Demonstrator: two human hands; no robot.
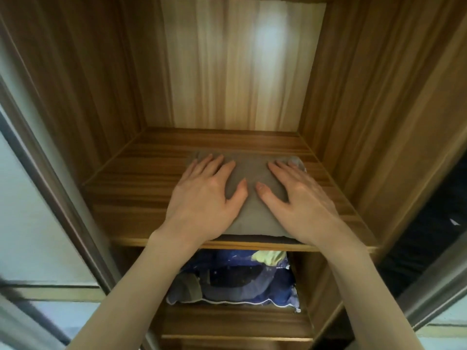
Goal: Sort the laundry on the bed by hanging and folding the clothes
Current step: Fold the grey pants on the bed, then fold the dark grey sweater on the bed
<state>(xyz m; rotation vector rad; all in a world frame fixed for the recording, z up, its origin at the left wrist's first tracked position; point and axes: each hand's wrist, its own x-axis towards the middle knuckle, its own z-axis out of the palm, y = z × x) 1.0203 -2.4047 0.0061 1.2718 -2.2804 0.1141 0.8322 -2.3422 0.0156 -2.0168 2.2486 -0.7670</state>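
Left hand [202,195] and right hand [300,198] flat, fingers spread, pressing folded shirt [249,198] on shelf [131,193]. Near edge at shelf lip; likely to slide off if dragged on release.

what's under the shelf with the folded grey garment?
Below the shelf holding the folded grey garment, a lower compartment holds a blue bundle with a yellow patch. The forearms hide its sides.
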